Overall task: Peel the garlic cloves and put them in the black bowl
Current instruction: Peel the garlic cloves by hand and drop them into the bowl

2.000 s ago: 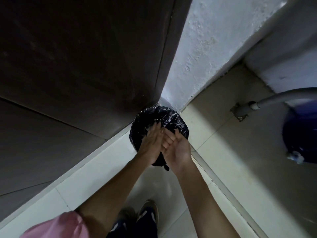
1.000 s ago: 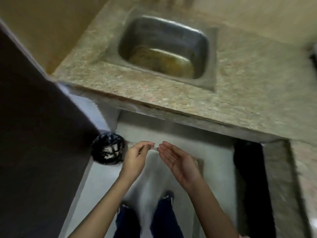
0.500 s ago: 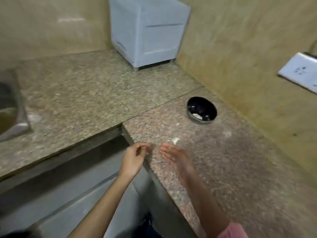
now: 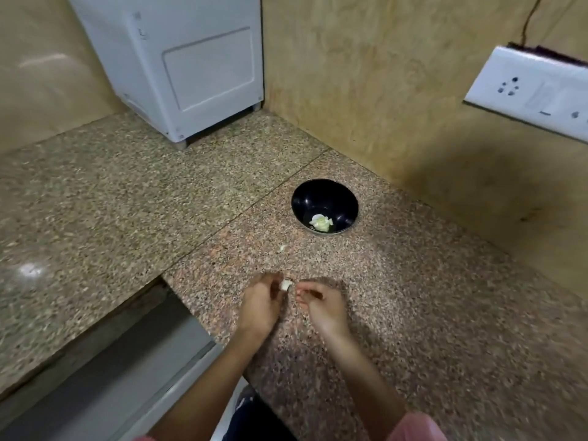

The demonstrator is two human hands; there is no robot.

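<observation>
My left hand (image 4: 261, 303) pinches a garlic clove (image 4: 285, 285) at its fingertips, low over the table (image 4: 413, 313). My right hand (image 4: 324, 305) sits just beside it at 3 o'clock, fingers curled toward the clove; blur hides whether they grip anything. A pale scrap (image 4: 282, 248) lies on the table at 12 o'clock. The black bowl (image 4: 302, 198) stands at 1 o'clock, well apart, with peeled cloves (image 4: 321, 223) inside.

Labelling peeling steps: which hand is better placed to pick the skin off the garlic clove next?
Probably the right. The left hand pinches the garlic clove at its fingertips, so it serves as the holder. The right hand shows nothing in it, and its fingertips sit just beside the clove.
</observation>
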